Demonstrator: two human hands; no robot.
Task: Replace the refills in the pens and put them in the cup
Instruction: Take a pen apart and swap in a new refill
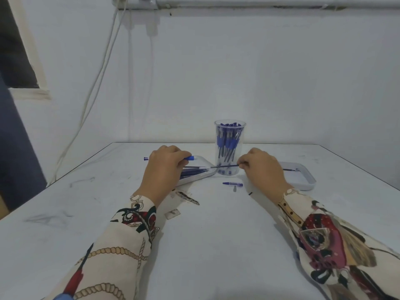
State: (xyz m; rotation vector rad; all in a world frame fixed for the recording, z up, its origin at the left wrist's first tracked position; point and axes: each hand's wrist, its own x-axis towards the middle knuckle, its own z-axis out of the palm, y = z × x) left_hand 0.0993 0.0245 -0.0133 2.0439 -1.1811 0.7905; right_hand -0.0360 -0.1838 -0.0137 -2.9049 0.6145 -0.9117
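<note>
The person is working at a white bench, mid-way through a refill swap by the look of it. The left hand is curling around a blue pen, whose long axis is lying roughly left to right, with one end poking out past the knuckles on the left and the grip section showing on the right. The right hand is pinching the end of a thin refill between fingertip and thumb. The refill is running almost level from that pinch toward the left hand, its far tip reaching over the left tray just below the pen, so the two are lying nearly parallel and close together. Whether the tip is already inside the barrel cannot be told.

The next move likely depends on lining up the refill with the open end of the pen.

The clear cup, crowded with blue pens, is standing just behind the refill, between the hands. A cap is lying on the bench in front of the cup. A second tray is sitting beyond the right hand.
</note>
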